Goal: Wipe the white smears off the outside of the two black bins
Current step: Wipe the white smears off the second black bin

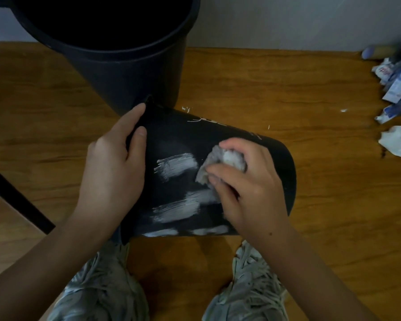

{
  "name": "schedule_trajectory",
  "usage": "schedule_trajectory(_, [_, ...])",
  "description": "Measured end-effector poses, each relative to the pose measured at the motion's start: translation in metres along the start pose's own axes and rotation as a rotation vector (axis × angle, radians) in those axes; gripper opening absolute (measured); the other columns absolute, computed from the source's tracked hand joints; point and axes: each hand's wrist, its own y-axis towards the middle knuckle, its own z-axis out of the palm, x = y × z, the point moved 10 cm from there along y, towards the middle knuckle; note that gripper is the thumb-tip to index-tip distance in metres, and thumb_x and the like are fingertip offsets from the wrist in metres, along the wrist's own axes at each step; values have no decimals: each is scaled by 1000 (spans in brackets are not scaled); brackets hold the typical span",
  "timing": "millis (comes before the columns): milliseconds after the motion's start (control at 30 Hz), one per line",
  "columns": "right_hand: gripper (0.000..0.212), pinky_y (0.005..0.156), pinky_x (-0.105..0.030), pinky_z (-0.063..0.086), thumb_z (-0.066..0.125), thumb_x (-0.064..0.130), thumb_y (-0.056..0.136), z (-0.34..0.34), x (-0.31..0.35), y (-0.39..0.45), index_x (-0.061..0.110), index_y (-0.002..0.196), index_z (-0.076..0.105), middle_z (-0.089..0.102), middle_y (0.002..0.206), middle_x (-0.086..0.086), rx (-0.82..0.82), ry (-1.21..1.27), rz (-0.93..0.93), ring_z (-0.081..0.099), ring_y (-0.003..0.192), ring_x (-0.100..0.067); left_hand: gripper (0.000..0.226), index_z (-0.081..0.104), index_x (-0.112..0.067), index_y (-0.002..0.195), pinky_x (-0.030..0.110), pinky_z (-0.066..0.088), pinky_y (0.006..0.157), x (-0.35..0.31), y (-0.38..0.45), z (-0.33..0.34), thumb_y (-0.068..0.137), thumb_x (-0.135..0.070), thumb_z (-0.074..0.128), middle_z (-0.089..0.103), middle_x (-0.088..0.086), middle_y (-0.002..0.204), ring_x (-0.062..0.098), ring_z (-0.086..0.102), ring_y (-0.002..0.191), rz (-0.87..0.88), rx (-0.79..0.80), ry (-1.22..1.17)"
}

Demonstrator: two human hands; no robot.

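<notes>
Item, nearest you: two grey laced shoes, the left (102, 286) and the right (248, 286), planted on the wooden floor (333, 205) at the bottom of the view.

Item: your right hand (245, 181), fingers curled tight round a bunched grey cloth (220, 165), pressing it onto the wall of the tipped bin. The cloth shows pale residue at its crown.

Item: your left hand (112, 167), thumb and fingers hooked over the rim at the bin's open end, palm against its side.

Item: the smaller black bin (176, 140), lying on its side between your hands and above your feet, open end to your left, base to your right. White smears (176, 166) run in streaks across the upturned wall: one patch just left of the cloth, more below it near your right fingers, and a strip along the lower edge. Thin white lines mark the far upper side.

Item: the larger black bin (116, 54), upright, directly behind the tipped one and touching or almost touching its rim; you cannot tell which.

Item: crumpled wrappers and tubes (396, 89) heaped at the right edge, well apart from both bins.

Item: white flecks (343, 110) on the floor.

Item: a dark slanted bar (16, 200) at the left edge.
</notes>
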Motion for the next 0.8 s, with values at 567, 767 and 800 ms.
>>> schedule_trajectory(567, [16, 92, -7, 32, 61, 19, 90, 6, -17, 11, 9, 97, 73, 56, 122, -13, -53, 54, 124, 50, 112, -24, 38, 48, -26, 139, 0, 40, 62, 7, -2, -1, 102, -23, 42, 53, -31, 70, -18, 49, 64, -9, -12, -50])
schedule_trajectory(767, [15, 90, -15, 35, 64, 14, 87, -18, -52, -15, 7, 95, 74, 57, 119, -17, -144, -12, 226, 52, 108, -28, 38, 48, -24, 139, -2, 39, 64, 4, 4, 1, 101, -21, 43, 52, -29, 70, -23, 47, 63, -9, -14, -52])
schedule_trajectory(800, [13, 89, -18, 36, 65, 12, 86, -18, -52, -13, 7, 94, 74, 58, 118, -18, -151, -26, 232, 54, 107, -30, 39, 48, -23, 140, -2, 38, 63, 3, 4, 0, 101, -21, 43, 48, -27, 72, -23, 47, 63, -11, -19, -50])
